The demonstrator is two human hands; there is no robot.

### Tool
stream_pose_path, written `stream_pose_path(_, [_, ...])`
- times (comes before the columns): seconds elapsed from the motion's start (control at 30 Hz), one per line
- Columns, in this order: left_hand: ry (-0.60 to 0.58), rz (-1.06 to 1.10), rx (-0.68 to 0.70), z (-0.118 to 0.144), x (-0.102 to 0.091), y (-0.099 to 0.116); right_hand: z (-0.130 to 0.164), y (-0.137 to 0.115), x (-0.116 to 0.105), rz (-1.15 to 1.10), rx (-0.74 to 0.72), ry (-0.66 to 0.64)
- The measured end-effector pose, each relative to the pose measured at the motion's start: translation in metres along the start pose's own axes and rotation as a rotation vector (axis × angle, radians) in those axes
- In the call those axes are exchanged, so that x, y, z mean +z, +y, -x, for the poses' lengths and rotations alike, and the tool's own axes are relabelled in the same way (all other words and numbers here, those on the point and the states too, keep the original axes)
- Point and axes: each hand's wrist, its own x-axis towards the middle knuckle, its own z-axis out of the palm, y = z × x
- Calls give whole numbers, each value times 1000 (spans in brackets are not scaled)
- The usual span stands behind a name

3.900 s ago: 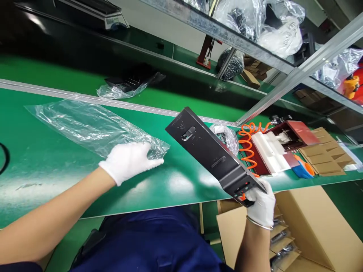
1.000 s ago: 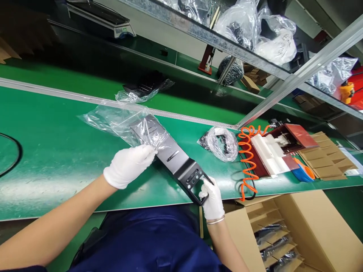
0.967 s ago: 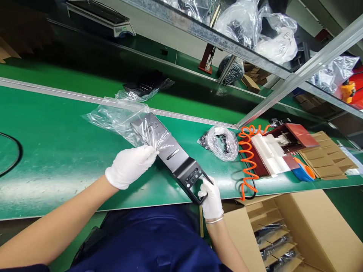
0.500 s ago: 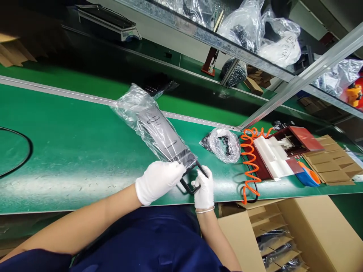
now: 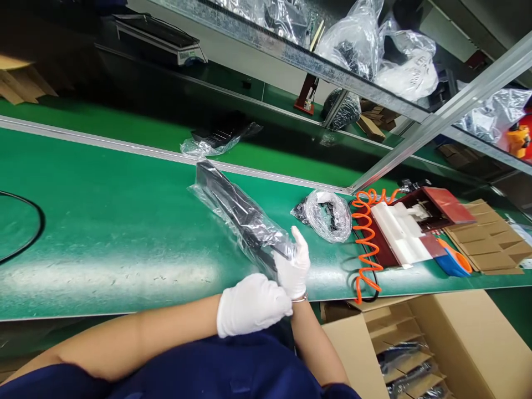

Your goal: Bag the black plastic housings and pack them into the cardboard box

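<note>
1. Nearest to me, the left hand point(image 5: 251, 303) in a white glove sits closed at the near edge of the green surface point(image 5: 103, 233). Its fingers are curled inward, seemingly around the near end of the bagged part; the contact itself lies under the glove.
2. Touching it, the right hand point(image 5: 292, 263) clamps the same near end, thumb raised, fingers wrapped over the film.
3. The black bracket point(image 5: 233, 205) lies slantwise on the surface inside the clear plastic bag point(image 5: 253, 227), far end pointing away to the left, near the aluminium rail point(image 5: 124, 147).
4. Judgement: the bag mouth wants a firm, even pinch with the film drawn flat along the bracket, so no edge snags or tears it.
5. Right of the hands: a small bag of dark parts point(image 5: 326, 213), an orange coiled hose point(image 5: 363, 238), a red-and-white fixture point(image 5: 407, 224). A cardboard box point(image 5: 457, 332) stands below, cut off by the frame.
6. Far: another bagged part point(image 5: 216, 138) past the rail; a shelf point(image 5: 316, 55) carrying bags.
7. Unclear: whether the bag mouth is folded; the bracket's near end is hidden by both gloves.
</note>
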Motion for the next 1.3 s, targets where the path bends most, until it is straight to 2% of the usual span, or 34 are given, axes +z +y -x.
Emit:
stream_pose_path(0.03, [64, 151, -74, 8, -3, -7, -2, 2, -4, 96, -110, -25])
stream_pose_path(0.07, [185, 311, -208, 16, -7, -14, -5, 2, -8, 190, -188, -69])
stream_pose_path(0.17, [734, 838, -767, 28, -21, -39, -14, -1, -18, 375, -310, -303])
stream_pose_path(0.2, [873, 1018, -887, 28, -26, -47, -16, -5, -20, 400, -360, -400])
stream_pose_path(0.23, [941, 1191, -943, 27, -31, -54, -17, -10, -19, 405, -418, -491])
stream_pose_path(0.27, [948, 1343, -956, 25, -35, -61, -18, -16, -18, 392, -479, -579])
stream_pose_path(0.33, [882, 1544, -946, 19, -41, -71, -15, -28, -12, 354, -583, -723])
stream_pose_path(0.43, [842, 1647, -1000, 13, -41, -78, -3, -44, -8, 368, -709, -853])
stream_pose_path(0.5, [899, 1644, -1087, 12, -37, -81, 8, -49, -14, 420, -818, -864])
stream_pose_path(0.57, [961, 1634, -1149, 11, -32, -84, 21, -47, -32, 475, -866, -791])
stream_pose_path(0.67, [1037, 1633, -1204, 12, -29, -89, 41, -33, -75, 512, -764, -522])
stream_pose_path(0.73, [1051, 1633, -1226, 12, -29, -90, 51, -20, -106, 485, -621, -229])
stream_pose_path(0.8, [1041, 1607, -1197, 12, -30, -89, 54, -9, -128, 432, -371, 68])
stream_pose_path(0.87, [1016, 1559, -1121, 11, -30, -85, 47, -3, -136, 360, -75, 209])
stream_pose_path(0.9, [1000, 1534, -1078, 11, -30, -81, 41, -1, -134, 309, 46, 203])
stream_pose_path(0.97, [955, 1501, -1009, 10, -31, -73, 27, 0, -123, 175, 181, 90])
stream_pose_path(1.07, [894, 1480, -988, 8, -32, -60, 10, -1, -94, -18, 248, -195])
stream_pose_path(1.17, [839, 1473, -1010, 7, -31, -49, 8, -6, -68, -84, 306, -461])
stream_pose_path(1.3, [764, 1488, -975, 10, -28, -39, 18, -15, -53, -41, 352, -614])
